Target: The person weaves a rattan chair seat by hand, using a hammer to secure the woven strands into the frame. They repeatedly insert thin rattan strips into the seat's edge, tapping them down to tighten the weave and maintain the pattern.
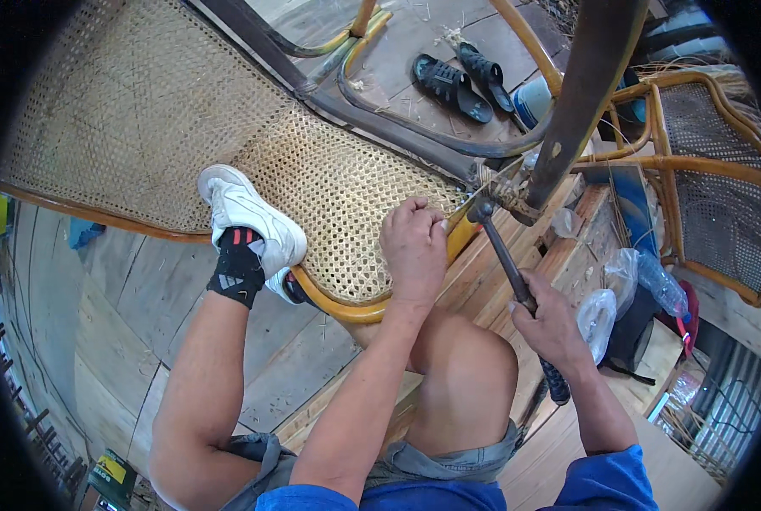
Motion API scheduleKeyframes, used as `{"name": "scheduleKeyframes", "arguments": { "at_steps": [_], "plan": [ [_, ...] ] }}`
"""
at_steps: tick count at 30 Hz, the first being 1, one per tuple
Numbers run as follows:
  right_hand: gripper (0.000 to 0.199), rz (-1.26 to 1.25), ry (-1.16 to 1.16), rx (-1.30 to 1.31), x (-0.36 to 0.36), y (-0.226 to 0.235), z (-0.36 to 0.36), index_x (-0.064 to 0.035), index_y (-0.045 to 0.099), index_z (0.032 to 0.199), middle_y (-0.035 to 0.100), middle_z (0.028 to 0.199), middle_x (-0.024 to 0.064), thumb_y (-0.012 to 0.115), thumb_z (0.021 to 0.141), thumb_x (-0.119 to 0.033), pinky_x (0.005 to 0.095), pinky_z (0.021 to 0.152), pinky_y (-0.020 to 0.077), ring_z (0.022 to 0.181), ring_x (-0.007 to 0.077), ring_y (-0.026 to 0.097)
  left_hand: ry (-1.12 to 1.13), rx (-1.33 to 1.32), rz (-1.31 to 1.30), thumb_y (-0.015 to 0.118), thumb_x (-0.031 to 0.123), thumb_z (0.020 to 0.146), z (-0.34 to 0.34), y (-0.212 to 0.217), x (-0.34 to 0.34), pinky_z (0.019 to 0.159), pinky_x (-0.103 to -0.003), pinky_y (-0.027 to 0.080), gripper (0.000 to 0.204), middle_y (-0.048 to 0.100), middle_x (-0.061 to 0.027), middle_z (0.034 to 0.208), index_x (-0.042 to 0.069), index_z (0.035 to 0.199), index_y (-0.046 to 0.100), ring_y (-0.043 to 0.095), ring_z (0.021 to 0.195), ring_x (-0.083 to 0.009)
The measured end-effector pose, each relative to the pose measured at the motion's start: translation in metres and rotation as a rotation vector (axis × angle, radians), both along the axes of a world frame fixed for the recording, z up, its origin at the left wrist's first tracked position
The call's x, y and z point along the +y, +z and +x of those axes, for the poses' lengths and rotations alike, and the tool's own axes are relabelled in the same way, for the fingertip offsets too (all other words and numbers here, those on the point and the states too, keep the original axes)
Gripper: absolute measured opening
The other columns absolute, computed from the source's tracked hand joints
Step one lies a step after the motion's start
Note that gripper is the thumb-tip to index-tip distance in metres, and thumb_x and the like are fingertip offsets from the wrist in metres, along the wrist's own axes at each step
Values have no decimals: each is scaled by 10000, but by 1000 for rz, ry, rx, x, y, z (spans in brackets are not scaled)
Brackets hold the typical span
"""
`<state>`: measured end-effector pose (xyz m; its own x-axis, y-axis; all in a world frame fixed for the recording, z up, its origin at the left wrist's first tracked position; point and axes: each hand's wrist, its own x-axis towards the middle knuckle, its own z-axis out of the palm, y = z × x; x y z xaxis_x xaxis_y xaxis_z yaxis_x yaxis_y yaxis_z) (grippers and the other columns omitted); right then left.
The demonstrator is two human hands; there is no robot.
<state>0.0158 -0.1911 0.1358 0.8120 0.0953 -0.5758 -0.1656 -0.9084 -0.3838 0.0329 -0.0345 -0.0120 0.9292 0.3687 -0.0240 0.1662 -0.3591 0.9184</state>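
Note:
My right hand (555,322) is wrapped round the dark handle of a hammer (508,260). Its metal head is by the corner of a chair frame, just right of my left fingers. My left hand (414,247) rests on the woven cane seat (338,200) near its edge. Thumb and fingers are pinched together there; a thin thing seems to stick out toward the hammer head, too small to name. A yellow-brown rattan rim (346,311) borders the seat. Dark poles meet at a cane-wrapped joint (508,194) beyond the hammer.
My foot in a white shoe (253,213) presses on the cane panel. Wooden beams (474,272) lie under the seat corner. Black sandals (453,85) are on the floor ahead. At right stand another rattan chair (717,175), plastic bags (597,319) and a clear bottle (661,285).

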Motion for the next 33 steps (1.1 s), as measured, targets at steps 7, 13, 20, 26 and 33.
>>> {"name": "scheduleKeyframes", "arguments": {
  "at_steps": [7,13,20,26,33],
  "plan": [
    [394,17,1,-76,-8,-7,-5,-6,507,1171,549,798,189,592,794,-85,409,693,462,729,342,578,30,63,40,615,61,768,3,1,-5,931,-418,389,124,594,-121,1083,37,875,672,516,1027,-309],
    [380,-23,133,-146,4,-7,11,-14,516,1166,542,767,187,581,802,-105,411,663,455,687,353,556,-25,-9,64,618,64,767,-2,3,1,916,-414,399,96,592,-80,1050,46,850,663,506,1039,-296],
    [338,-56,227,-17,24,8,30,-7,493,1161,559,772,227,551,858,-144,444,685,446,735,408,573,-55,-110,-7,581,5,750,-5,-18,13,900,-410,416,161,604,-119,1058,45,886,657,527,1006,-315],
    [260,-178,370,-47,42,21,35,-7,496,1103,574,811,261,522,900,-168,483,691,432,789,446,575,31,-176,-83,505,-22,801,-6,-21,13,902,-414,413,178,598,-145,1063,20,946,600,542,985,-326],
    [217,-262,514,-41,49,11,40,-8,501,1050,571,814,264,484,933,-189,498,695,433,808,459,568,105,-185,-120,490,-39,807,-7,-21,15,915,-404,419,212,590,-153,1061,12,996,571,536,1008,-335]
  ]
}}
